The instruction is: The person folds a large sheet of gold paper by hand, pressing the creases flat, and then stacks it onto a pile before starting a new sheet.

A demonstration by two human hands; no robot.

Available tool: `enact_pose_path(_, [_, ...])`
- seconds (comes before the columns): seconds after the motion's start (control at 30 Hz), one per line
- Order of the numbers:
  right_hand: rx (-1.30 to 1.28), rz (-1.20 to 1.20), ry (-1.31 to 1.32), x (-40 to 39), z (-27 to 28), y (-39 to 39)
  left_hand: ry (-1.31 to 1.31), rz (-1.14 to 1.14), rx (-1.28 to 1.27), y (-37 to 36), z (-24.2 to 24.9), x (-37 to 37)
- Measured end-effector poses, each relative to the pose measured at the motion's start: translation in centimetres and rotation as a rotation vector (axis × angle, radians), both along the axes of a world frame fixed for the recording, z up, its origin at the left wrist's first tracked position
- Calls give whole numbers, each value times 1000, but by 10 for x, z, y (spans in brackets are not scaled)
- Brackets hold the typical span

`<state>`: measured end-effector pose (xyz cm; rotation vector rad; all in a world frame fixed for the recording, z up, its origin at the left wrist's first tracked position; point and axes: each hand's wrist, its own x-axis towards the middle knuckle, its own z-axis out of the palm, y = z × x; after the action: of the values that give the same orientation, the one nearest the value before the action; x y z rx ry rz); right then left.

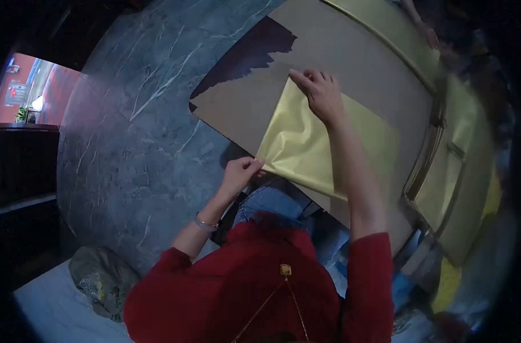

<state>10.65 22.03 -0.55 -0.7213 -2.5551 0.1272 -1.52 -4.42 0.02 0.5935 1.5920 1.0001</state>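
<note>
A shiny yellow sheet point(300, 140), cloth-like and rippled, lies on the brown tabletop in front of me. My left hand point(244, 173) pinches its near left corner at the table's edge, thumb on top. At the far left corner, my right hand point(323, 94) has the sheet between thumb and fingers. My right forearm crosses over the sheet and hides part of it. Between my hands the left edge is drawn fairly straight, while creases run through the material beside it.
The brown tabletop point(380, 80) has a torn dark covering point(243, 54) at its far left. Folded yellow material point(460, 166) is stacked along the right side. Another person's hand point(429, 35) rests at the far right. A dark bundle point(103, 280) lies at lower left.
</note>
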Motion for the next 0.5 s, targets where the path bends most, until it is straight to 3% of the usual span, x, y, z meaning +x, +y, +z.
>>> enact_pose_path(0.3, [-8, -49, -9, -1, 1, -2, 161, 14, -23, -2, -7, 2])
enact_pose_path(0.5, [120, 36, -52, -4, 12, -6, 177, 50, 88, -3, -21, 4])
